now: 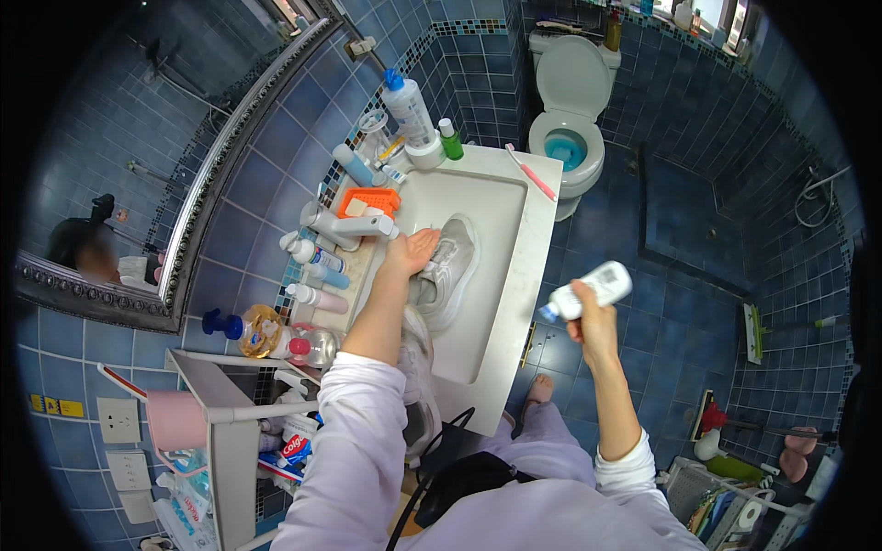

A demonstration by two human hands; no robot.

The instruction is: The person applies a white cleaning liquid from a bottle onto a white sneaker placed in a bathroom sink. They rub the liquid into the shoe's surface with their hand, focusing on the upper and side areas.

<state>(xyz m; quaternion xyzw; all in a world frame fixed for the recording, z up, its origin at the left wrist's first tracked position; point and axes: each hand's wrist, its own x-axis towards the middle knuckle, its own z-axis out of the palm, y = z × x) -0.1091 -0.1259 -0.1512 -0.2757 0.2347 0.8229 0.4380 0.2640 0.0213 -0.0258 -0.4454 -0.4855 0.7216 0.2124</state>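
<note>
My left hand (413,251) is held palm up and bare under the spout of a white faucet (368,225), over the sink. Whether water runs from the spout, I cannot tell. Beside its fingertips a white lace-up sneaker (460,272) lies in the white rectangular basin (493,200). My right hand (594,334) grips a white plastic bottle (610,282) off the counter's right side, above the floor. The bottle is tilted, its blue cap end pointing down and left. Another white sneaker (417,365) rests at the near end of the sink, partly covered by my left arm.
Along the wall stand pump bottles (313,253), an orange soap basket (368,202) and a tall white bottle (411,113). A pink brush (534,175) lies on the counter's far right corner. Beyond is an open toilet (568,131). A shelf rack (231,413) stands at lower left.
</note>
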